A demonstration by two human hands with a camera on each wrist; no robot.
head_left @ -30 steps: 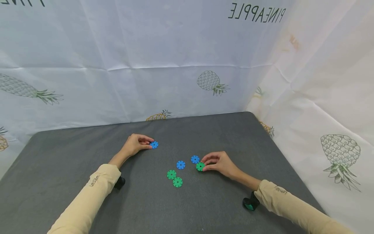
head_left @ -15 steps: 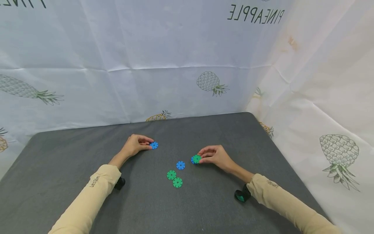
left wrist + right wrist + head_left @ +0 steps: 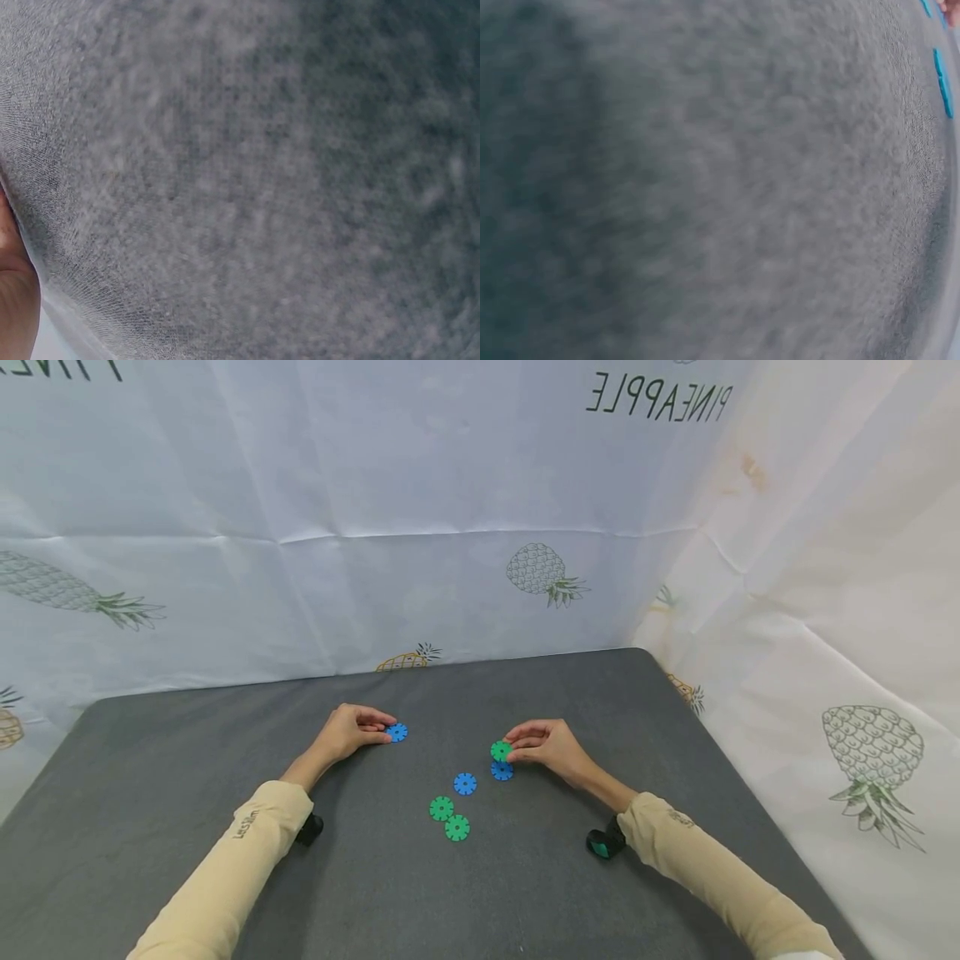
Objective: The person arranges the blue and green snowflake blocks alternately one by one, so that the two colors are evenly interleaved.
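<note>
My left hand (image 3: 349, 730) pinches a blue notched disc (image 3: 398, 732) by its left edge, low over the table's back half. To the right, a green notched disc (image 3: 500, 751) is pinched between the thumb and fingers of my right hand (image 3: 551, 748). Just below that green disc in the head view lies another blue disc (image 3: 502, 772), partly overlapped by it. A third blue disc (image 3: 465, 784) lies flat to the left of that one. Nearer the front, a green disc (image 3: 441, 808) and a second green disc (image 3: 457, 828) lie edge to edge.
All of this is on a dark grey cloth-covered table (image 3: 420, 902). A white pineapple-print curtain (image 3: 420, 593) hangs behind and along the right side. Black wrist cameras (image 3: 604, 842) sit under both sleeves. Grey cloth fills most of both wrist views.
My right hand has moved away from me and slightly left, carrying the green disc across the blue disc to that one's far side. The left hand with its blue disc has stayed put.
</note>
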